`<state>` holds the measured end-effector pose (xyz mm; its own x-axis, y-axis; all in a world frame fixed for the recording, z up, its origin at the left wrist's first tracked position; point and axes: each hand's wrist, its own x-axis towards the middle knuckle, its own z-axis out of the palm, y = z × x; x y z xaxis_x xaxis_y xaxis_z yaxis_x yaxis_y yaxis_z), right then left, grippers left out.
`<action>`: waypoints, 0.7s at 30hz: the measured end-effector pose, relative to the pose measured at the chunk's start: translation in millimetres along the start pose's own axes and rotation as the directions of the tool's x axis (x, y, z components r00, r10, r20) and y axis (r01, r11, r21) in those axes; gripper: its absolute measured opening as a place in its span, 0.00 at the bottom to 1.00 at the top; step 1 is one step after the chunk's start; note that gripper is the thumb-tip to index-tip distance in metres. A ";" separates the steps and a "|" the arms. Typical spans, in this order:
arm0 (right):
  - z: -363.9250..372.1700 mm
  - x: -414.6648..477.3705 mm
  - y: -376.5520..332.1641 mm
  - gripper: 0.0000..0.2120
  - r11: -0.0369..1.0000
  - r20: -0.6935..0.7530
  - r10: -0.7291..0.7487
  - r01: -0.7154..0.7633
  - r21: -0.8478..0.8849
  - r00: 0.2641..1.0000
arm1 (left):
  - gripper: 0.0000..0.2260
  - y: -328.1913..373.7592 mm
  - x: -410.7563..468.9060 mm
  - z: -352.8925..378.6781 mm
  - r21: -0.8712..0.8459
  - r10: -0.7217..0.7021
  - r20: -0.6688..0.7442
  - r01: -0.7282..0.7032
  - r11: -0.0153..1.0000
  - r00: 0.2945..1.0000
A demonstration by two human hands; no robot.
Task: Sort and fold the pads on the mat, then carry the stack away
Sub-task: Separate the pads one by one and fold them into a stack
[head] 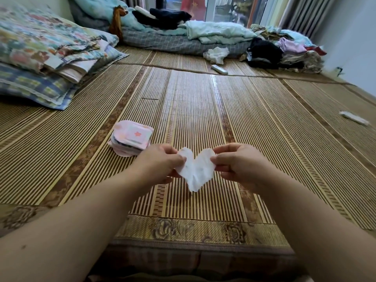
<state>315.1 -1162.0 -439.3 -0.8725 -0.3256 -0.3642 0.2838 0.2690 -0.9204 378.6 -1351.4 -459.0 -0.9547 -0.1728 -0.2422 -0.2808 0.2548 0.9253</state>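
our left hand [160, 163] and right hand [236, 165] pinch the two upper corners of a white pad [196, 170], fingers closed on its edges, so that it hangs creased down the middle, lifted above the bamboo mat [203, 110]. just beyond our left hand, a stack of folded pads [131, 140] sits on the mat, the top one pink with a small flower print. farther out past our left arm lies a pile of folded quilts [46, 58]; well beyond our right hand, heaped clothes [284, 51] crowd the far edge of the mat near the window.
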 end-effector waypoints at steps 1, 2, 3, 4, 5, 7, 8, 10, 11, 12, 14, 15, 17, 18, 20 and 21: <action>4.5 -1.8 -2.7 0.09 1.000 0.034 -0.011 0.010 0.024 0.999 | 0.06 2.9 -0.7 4.3 0.006 0.027 -0.014 -0.027 1.000 1.000; 8.7 -3.5 -4.8 0.08 0.999 0.064 -0.022 0.019 0.045 0.998 | 0.06 5.3 -1.2 8.4 0.020 0.058 -0.033 -0.057 0.998 0.998; 12.7 -5.4 -6.4 0.08 0.997 0.087 -0.033 0.027 0.069 0.996 | 0.06 7.3 -1.5 12.4 0.038 0.091 -0.053 -0.089 0.995 0.994; 16.4 -6.8 -7.5 0.07 0.995 0.099 -0.045 0.035 0.094 0.994 | 0.06 8.9 -1.8 15.8 0.054 0.121 -0.069 -0.117 0.992 0.990; 19.7 -7.9 -8.1 0.07 0.992 0.102 -0.056 0.044 0.115 0.993 | 0.07 10.0 -1.9 18.6 0.062 0.144 -0.079 -0.139 0.988 0.986; 24.4 -9.0 -8.2 0.07 0.987 0.092 -0.070 0.056 0.149 0.993 | 0.08 11.3 -2.0 22.1 0.062 0.171 -0.100 -0.165 0.984 0.980; 25.6 -9.1 -7.8 0.07 0.984 0.087 -0.073 0.057 0.170 0.994 | 0.09 11.3 -1.9 23.1 0.066 0.181 -0.115 -0.174 0.983 0.977; 26.5 -8.5 -7.0 0.07 0.974 0.084 -0.072 0.052 0.222 0.994 | 0.08 11.2 -1.6 24.2 0.085 0.205 -0.144 -0.194 0.977 0.968; 26.6 -8.2 -6.7 0.07 0.969 0.085 -0.071 0.049 0.244 0.994 | 0.08 11.2 -1.7 24.6 0.106 0.226 -0.158 -0.211 0.972 0.961; 26.6 -7.9 -6.2 0.07 0.964 0.089 -0.073 0.048 0.263 0.993 | 0.08 11.3 -1.8 25.0 0.134 0.254 -0.171 -0.233 0.963 0.952; 26.8 -6.9 -5.1 0.07 0.953 0.099 -0.082 0.049 0.299 0.992 | 0.08 11.6 -2.3 25.9 0.188 0.318 -0.196 -0.282 0.941 0.928; 26.6 -6.8 -4.6 0.07 0.950 0.105 -0.087 0.051 0.309 0.991 | 0.08 11.8 -2.5 26.3 0.214 0.346 -0.208 -0.303 0.929 0.915; 25.8 -6.7 -3.9 0.09 0.951 0.125 -0.104 0.062 0.304 0.987 | 0.09 11.7 -4.0 26.6 0.261 0.403 -0.221 -0.344 0.902 0.888; 25.2 -6.8 -3.7 0.11 0.953 0.138 -0.114 0.069 0.295 0.984 | 0.09 11.3 -5.0 26.6 0.276 0.429 -0.215 -0.367 0.888 0.877; 24.3 -7.7 -3.6 0.12 0.956 0.152 -0.119 0.072 0.285 0.981 | 0.06 10.6 -7.0 27.3 0.318 0.483 -0.179 -0.415 0.853 0.857; 24.0 -7.7 -3.2 0.12 0.957 0.146 -0.114 0.069 0.282 0.983 | 0.07 10.2 -8.1 28.4 0.360 0.519 -0.156 -0.441 0.822 0.840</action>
<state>330.4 -1182.1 -436.9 -0.8316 -0.4833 -0.2736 0.3232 -0.0207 -0.9461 380.7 -1320.4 -455.9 -0.9327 -0.1616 0.3225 0.1550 0.6278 0.7628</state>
